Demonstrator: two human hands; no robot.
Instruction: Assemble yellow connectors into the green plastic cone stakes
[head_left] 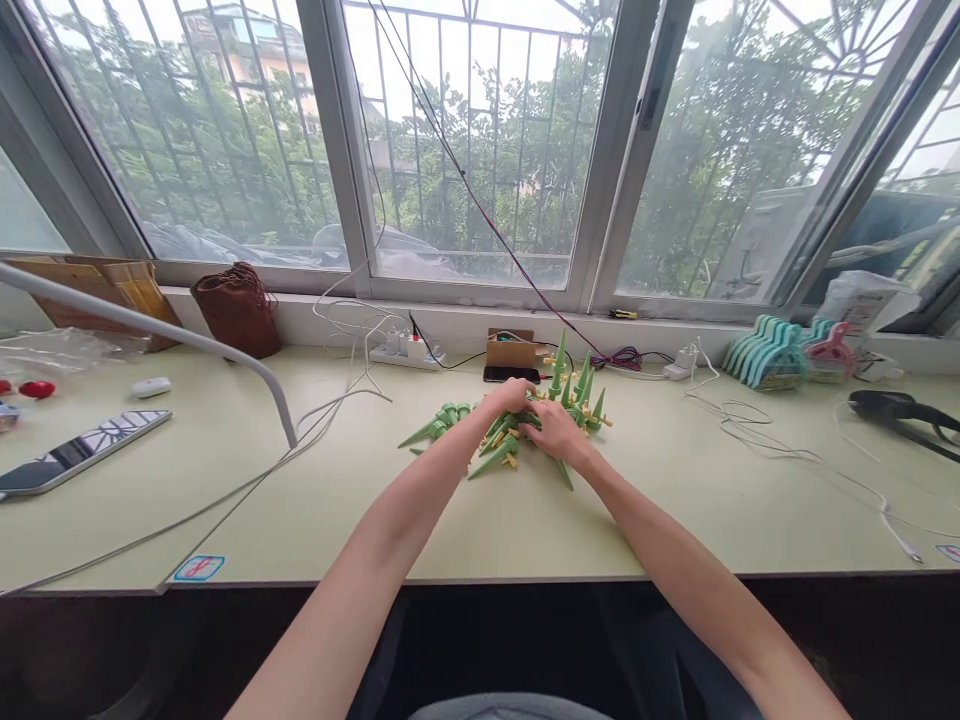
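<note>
Both hands meet over a pile of pale green pointed plastic cones [495, 457] with small yellow cross-shaped ends [511, 460]. My left hand [516, 396] reaches in from the left, its fingers curled down among the pieces. Close against it on the right, my right hand [556, 432] has bent fingers pointing left into the same pile. What lies between the fingers is hidden by the hands. Several cones stand upright [558, 365] just behind the right hand. More cones lie on their sides [429, 430] left of the left forearm.
Behind the pile are a small open cardboard box [511, 350] and a dark phone [510, 374]. A power strip [407, 355] and white cables lie along the sill. A grey curved lamp arm [255, 365] crosses the left side. Teal hangers [766, 352] stand at right.
</note>
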